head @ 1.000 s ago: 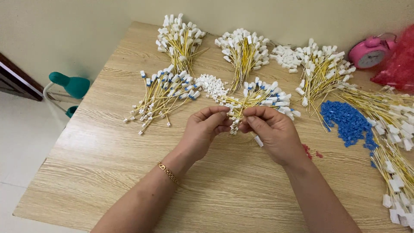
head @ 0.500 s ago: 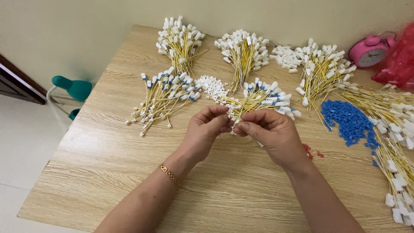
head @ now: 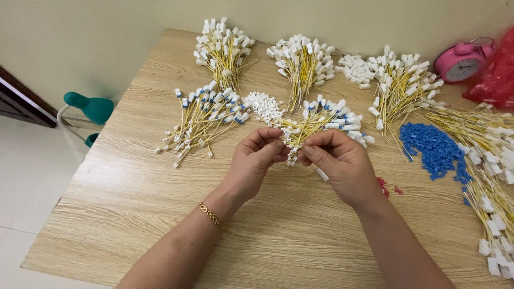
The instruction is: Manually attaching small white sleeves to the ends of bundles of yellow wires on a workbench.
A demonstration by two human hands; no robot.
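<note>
Left hand [head: 257, 158] and right hand [head: 340, 160] together, fingertips pinched on small white connector [head: 292, 155] of yellow wire bundle [head: 316, 122] just beyond. Keep connector square, press straight, steady wrists on bench [head: 134, 214].

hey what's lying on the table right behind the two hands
Directly behind the left hand and right hand lies a fanned bundle of yellow wires with white and blue connectors. Its near end disappears behind the fingers, so whatever they pinch there is hidden.
</note>
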